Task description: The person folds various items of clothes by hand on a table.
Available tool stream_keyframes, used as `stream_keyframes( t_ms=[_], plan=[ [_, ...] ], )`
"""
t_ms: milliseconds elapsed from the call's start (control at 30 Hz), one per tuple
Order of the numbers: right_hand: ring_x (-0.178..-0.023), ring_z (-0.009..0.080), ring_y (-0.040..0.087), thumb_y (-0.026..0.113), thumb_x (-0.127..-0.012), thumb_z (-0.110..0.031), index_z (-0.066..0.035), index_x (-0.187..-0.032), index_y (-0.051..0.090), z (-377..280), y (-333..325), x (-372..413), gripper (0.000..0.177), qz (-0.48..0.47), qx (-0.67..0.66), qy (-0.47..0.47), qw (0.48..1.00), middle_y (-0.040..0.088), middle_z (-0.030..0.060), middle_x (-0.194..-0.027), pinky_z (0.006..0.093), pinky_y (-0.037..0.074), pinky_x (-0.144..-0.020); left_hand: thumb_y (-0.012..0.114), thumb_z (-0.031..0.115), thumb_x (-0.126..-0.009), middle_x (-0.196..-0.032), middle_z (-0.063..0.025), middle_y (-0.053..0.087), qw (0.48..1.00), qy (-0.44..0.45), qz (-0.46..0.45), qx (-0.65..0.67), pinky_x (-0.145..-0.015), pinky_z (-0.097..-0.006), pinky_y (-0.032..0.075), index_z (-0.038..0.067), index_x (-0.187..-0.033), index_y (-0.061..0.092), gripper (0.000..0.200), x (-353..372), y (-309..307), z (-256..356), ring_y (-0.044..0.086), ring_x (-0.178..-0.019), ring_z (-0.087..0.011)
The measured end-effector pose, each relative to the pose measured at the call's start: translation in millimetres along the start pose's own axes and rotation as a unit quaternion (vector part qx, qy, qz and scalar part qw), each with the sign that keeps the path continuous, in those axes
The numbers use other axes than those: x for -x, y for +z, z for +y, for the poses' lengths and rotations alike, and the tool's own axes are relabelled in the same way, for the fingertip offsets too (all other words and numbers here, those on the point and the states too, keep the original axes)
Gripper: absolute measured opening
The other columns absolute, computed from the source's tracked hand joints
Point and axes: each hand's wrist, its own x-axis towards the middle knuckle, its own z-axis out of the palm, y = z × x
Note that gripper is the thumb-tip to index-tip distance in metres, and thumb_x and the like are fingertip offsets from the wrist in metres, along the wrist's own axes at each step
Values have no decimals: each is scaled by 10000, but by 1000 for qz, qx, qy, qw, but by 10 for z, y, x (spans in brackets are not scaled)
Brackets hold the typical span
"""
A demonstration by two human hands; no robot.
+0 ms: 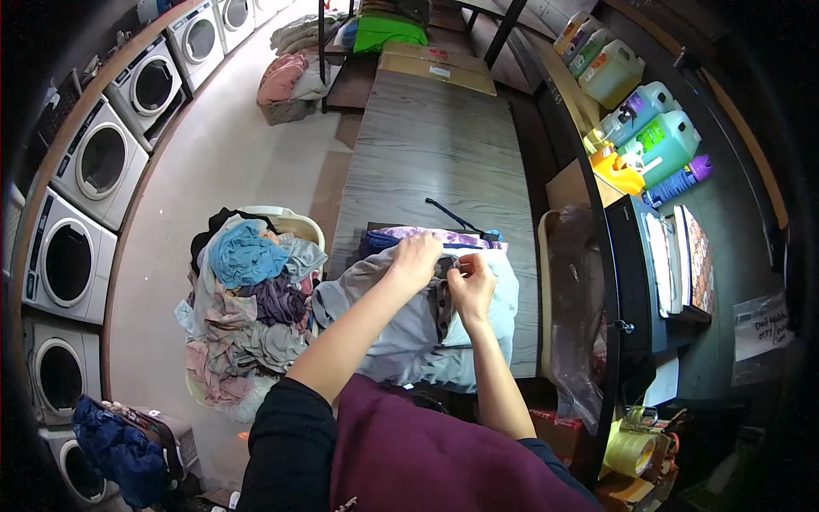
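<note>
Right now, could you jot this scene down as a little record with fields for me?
Left hand: on a grey garment, grip unclear
Right hand: pinching the same garment
Surface: wood-grain table
Left of table: pale basket heaped with mixed clothes
Far left: row of front-loading machines
Right side: plastic bottles, purple-capped spray can

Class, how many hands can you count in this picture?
2: the left hand and the right hand, side by side over the grey garment. None appears hidden.
</note>
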Motion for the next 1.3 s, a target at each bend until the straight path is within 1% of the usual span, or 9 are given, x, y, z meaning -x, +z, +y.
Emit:
stream_keyframes(
  t_ms=[100, 267, 433, 533, 767, 900, 1000, 1167, 1300],
  plan=[
    [-687, 241, 681, 643, -709, -78, 9, -888, 640, -6, -10, 6, 198, 24, -7, -9, 1000, 697, 143, -748, 351, 530, -673, 676, 72, -762, -862, -213, 680, 991, 44, 100, -73, -713, -431, 569, 30, -996, 521, 284, 23, 82, 74, 709, -860, -281],
    [-734, 346, 675, 610, -705, -61, -1, -891, 629, 19, -74, 15, 197, -7, 40, 6, 999, 688, 181, -784, 406, 522, -707, 558, 0, -826, -806, -231, 657, 992, 6, 73, 104, -664, -398, 542, -13, -1056, 561, 231, 88, -55, -183, 684, -754, -327],
    [-741, 402, 637, 583, -710, -53, 0, -874, 622, 170, -104, 125, 177, 6, 117, -38, 992, 656, 210, -769, 453, 505, -708, 625, -58, -839, -914, -76, 699, 791, -195, 116, 568, -724, -255, 538, -6, -1021, 623, 189, -83, -658, -413, 667, -834, -132],
    [-766, 392, 631, 627, -717, -93, -20, -884, 624, 93, -108, 96, 182, -2, 136, -56, 989, 653, 197, -797, 460, 497, -709, 614, -35, -814, -903, -122, 711, 771, -183, 160, 588, -671, -253, 531, -23, -1031, 625, 218, -149, -271, -446, 676, -789, -140],
    [-804, 346, 642, 723, -780, -150, -33, -940, 670, -48, -102, -78, 205, -55, 158, -218, 962, 684, 136, -854, 409, 508, -737, 623, 18, -835, -910, -125, 681, 859, -76, 202, 465, -722, -317, 547, -19, -1041, 613, 210, 39, -387, 3, 682, -812, -218],
    [-647, 177, 608, 710, -844, -140, -9, -871, 669, 37, -106, -190, 139, -97, -122, -73, 985, 664, 96, -743, 307, 480, -635, 656, 158, -805, -920, -180, 659, 954, -36, 253, 155, -783, -463, 521, 3, -993, 610, 247, 191, -259, -106, 644, -871, -386],
    [-682, 69, 548, 694, -875, -118, -3, -873, 659, -92, -370, -291, 121, -109, -334, 47, 935, 631, -4, -764, 227, 442, -621, 636, 214, -829, -901, -179, 653, 976, -142, 100, 132, -775, -473, 519, 17, -1008, 620, 267, 267, -201, -296, 645, -856, -387],
    [-717, 104, 606, 712, -832, -100, 4, -903, 644, 204, -328, -279, 144, -74, -132, -25, 988, 653, 38, -764, 258, 487, -676, 610, 211, -865, -915, -197, 668, 978, -116, 138, 104, -727, -426, 529, 2, -921, 644, 219, 128, -193, -233, 669, -834, -343],
    [-701, 265, 664, 669, -780, -78, -56, -994, 673, 230, -312, -164, 215, -36, 95, -78, 992, 679, 150, -825, 359, 519, -687, 598, 176, -919, -737, -134, 658, 853, -208, 138, 458, -611, -367, 496, -29, -932, 641, 209, -92, -328, -278, 653, -668, -243]
  ],
)
